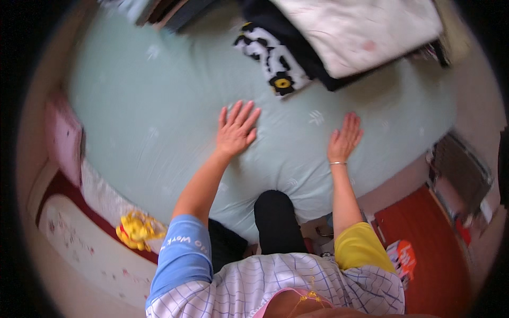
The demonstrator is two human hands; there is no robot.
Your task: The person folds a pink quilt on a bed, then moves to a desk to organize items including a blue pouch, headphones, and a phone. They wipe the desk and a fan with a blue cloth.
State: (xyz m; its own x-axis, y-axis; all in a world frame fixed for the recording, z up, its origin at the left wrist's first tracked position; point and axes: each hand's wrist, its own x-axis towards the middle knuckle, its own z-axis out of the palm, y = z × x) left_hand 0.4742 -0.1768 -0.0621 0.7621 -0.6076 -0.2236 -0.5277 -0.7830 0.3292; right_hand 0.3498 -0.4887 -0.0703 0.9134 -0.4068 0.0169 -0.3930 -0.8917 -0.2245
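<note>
Both of my hands are over a pale green bed sheet (131, 99) with small white leaf prints. My left hand (236, 129), fingers spread, is palm down on or just above the cloth near the middle of the bed. To its right, my right hand (344, 139) is also palm down with fingers nearly straight, a silver bangle at the wrist. Neither hand holds anything. Soft creases run through the sheet around my black-clad knee (274, 214), which presses at the bed's near edge.
Beyond my hands lie a black-and-white patterned cloth (282, 63), a black cloth (338, 83) and a folded white quilt (370, 35). A pink cushion (63, 135) and a yellow plush toy (139, 230) are at the left. A reddish-brown wooden surface (429, 246) stands at the lower right.
</note>
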